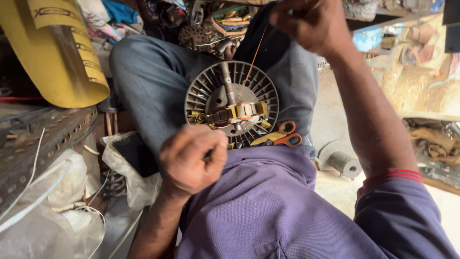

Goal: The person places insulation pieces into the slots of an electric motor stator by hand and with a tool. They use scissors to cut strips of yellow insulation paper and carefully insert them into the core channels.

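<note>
The left hand [194, 160] is closed into a fist, thumb pressed against the curled fingers; what it grips is hidden, so its contents cannot be told. It sits just beside the near rim of a round finned motor housing [232, 103] that rests on the person's lap, between the grey-trousered knees. The right hand [310, 21] is raised above the housing, fingers pinched shut on a thin copper wire [251, 64]. The wire runs taut and slanted from that hand down to an orange-wrapped coil [246, 110] on the stator at the housing's centre. A steel shaft [228, 84] stands out of the centre, tilted away from the person. Yellow insulation strips [196, 116] lie around the coil. Orange-handled scissors [287, 134] lie on the lap, touching the housing's right edge. A black phone [136, 153] rests on a white plastic bag [136, 189] near the left hand. A yellow roll [62, 57] lies at the upper left, well apart.
</note>
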